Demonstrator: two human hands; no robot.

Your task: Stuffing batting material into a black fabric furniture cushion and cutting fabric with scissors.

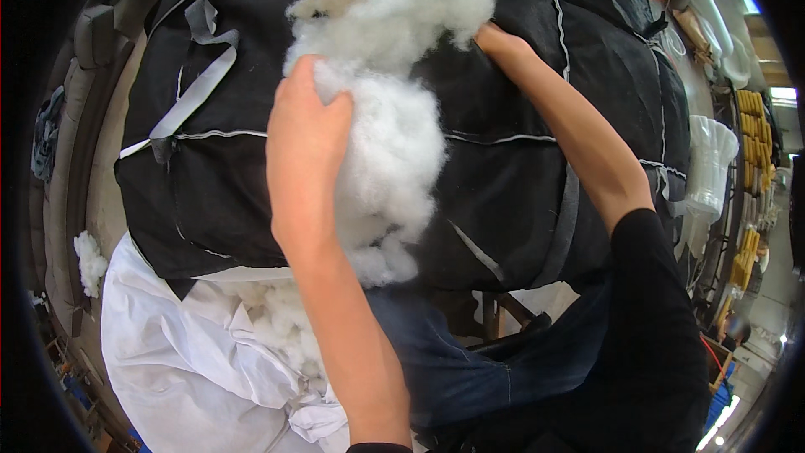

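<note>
A long heap of white fluffy fibre stuffing (390,151) lies across a large black fabric cover (503,201) with pale seam edges. My left hand (309,113) is at the left side of the stuffing, bent fingers and thumb pressed into it; the fingertips are partly hidden. Farther off to the right, my right hand (496,40) reaches to where the stuffing's edge meets the black fabric. Its fingers are out of sight there, so their grip does not show. More stuffing (281,319) shows in an open white cloth bag (184,352) at the lower left, beside my legs.
A grey strip of fabric (201,88) lies loosely on the cover's left part. Grey sofa-like furniture (71,151) stands along the left, with a tuft of stuffing (90,262) near it. On the right are a clear plastic-wrapped roll (711,168) and stacked yellow pieces (753,143).
</note>
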